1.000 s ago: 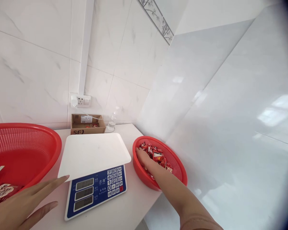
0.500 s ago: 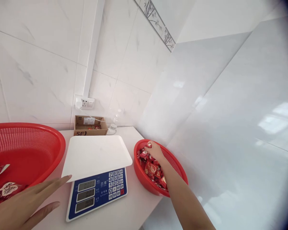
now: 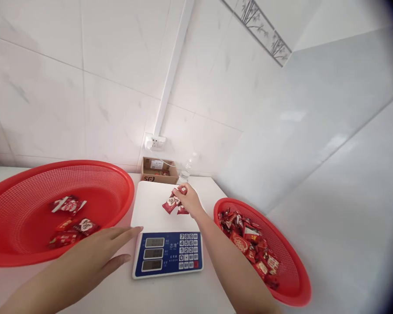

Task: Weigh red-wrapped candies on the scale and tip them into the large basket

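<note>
Red candy packets (image 3: 171, 204) are pinched in my right hand (image 3: 189, 200), over the white pan (image 3: 150, 205) of a digital scale (image 3: 168, 255). Whether they touch the pan I cannot tell. My left hand (image 3: 108, 248) has its fingers stretched out, with nothing in it, and a fingertip lies by the pan's front left corner. On the right stands a red basket (image 3: 298, 279) with many red packets (image 3: 245, 244) in it. A larger red basket (image 3: 94, 165) on the left holds several packets (image 3: 68, 205).
Behind the scale are an open cardboard box (image 3: 147, 178) and a clear plastic bottle (image 3: 187, 168). A wall socket (image 3: 157, 141) with a plug and cable sits above the box. Tiled walls close off the back and right of the white table (image 3: 170, 296).
My right hand has come out of the right basket with packets and moved left over the scale pan. The view has turned left, showing more of the left basket. My left hand stays open.
</note>
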`<action>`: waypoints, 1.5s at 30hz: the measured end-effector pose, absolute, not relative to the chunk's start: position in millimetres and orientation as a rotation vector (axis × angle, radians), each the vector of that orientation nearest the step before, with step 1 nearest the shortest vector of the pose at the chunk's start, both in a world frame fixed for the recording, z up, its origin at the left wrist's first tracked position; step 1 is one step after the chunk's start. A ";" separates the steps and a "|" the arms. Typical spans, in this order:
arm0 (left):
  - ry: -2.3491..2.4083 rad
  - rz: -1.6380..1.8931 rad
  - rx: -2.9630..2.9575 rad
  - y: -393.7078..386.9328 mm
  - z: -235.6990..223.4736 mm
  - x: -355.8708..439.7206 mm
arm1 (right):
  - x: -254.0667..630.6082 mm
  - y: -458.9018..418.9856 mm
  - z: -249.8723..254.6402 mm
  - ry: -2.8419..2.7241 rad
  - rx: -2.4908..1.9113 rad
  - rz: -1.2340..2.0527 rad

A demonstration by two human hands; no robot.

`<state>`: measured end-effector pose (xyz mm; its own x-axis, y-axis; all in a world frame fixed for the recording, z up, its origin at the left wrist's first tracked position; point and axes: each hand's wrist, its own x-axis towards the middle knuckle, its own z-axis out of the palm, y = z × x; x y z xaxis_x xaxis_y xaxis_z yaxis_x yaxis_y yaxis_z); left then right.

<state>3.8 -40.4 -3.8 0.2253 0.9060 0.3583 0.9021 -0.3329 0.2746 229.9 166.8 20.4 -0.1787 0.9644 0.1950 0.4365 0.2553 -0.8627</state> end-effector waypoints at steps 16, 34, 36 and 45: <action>1.779 0.552 2.296 -45.6 13.4 4.4 | 246.0 150.6 39.2 -1.639 -1.278 1.259; 1.769 0.564 2.323 -46.4 13.1 4.2 | 263.2 154.4 37.4 -1.928 -1.488 0.721; 1.773 0.553 2.317 -46.6 13.7 4.3 | 267.8 156.1 38.3 -2.013 -1.578 0.639; 1.711 0.618 2.294 -46.9 14.1 5.2 | 264.9 152.7 40.0 -2.315 -1.682 0.453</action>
